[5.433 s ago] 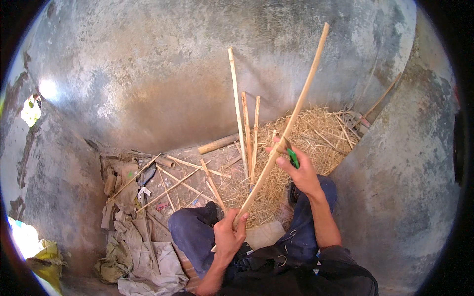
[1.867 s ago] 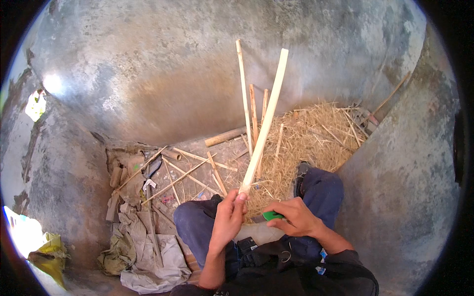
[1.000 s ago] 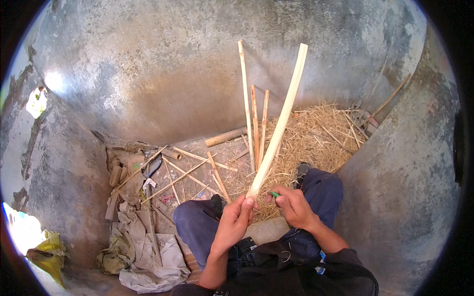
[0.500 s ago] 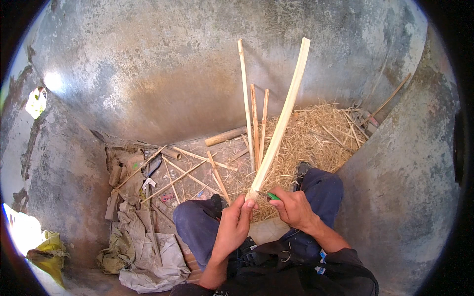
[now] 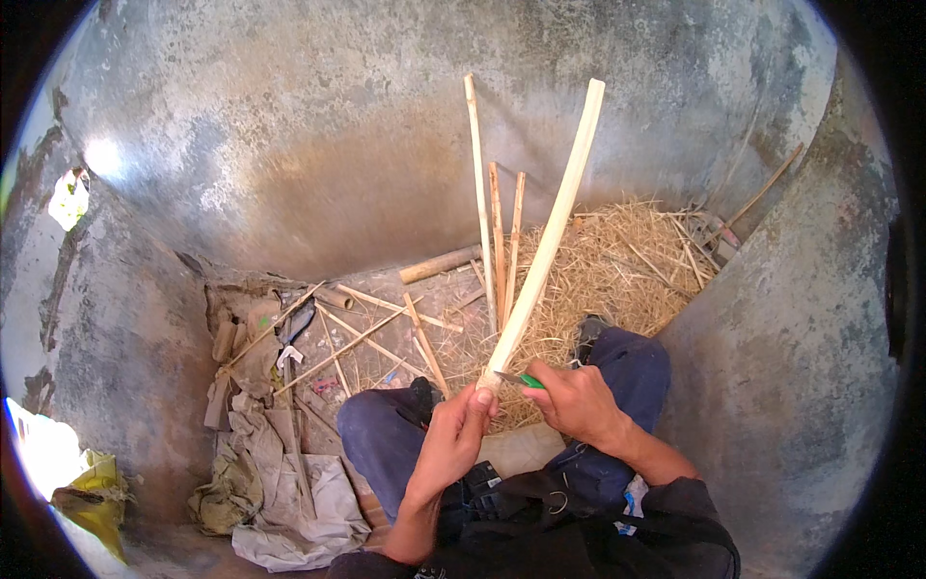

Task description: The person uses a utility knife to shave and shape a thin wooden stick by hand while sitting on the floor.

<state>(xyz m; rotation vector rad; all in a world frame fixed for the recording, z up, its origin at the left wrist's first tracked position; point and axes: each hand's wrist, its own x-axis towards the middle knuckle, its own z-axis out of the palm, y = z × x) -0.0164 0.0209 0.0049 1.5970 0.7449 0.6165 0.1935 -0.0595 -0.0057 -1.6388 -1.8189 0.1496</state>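
A long pale strip of split bamboo (image 5: 548, 246) slants up and away from my lap, its far end near the wall. Its near end is gripped by my left hand (image 5: 455, 431), thumb pressed along the top. My right hand (image 5: 576, 402) is closed round the green handle of a small knife (image 5: 530, 380). The knife's blade lies against the strip just beyond my left thumb. My right fingertips are partly hidden by the hand itself.
Several thin bamboo sticks (image 5: 479, 193) lean on the grey wall (image 5: 338, 145) ahead. Shavings (image 5: 627, 256) are heaped at the right. Sticks, a bamboo tube (image 5: 439, 265) and crumpled sacking (image 5: 299, 511) lie at the left. My bent knees flank the work.
The knife and my right hand have shifted slightly, and more of the blade shows now. The bamboo strip's far end has dipped a little. My left hand keeps its hold.
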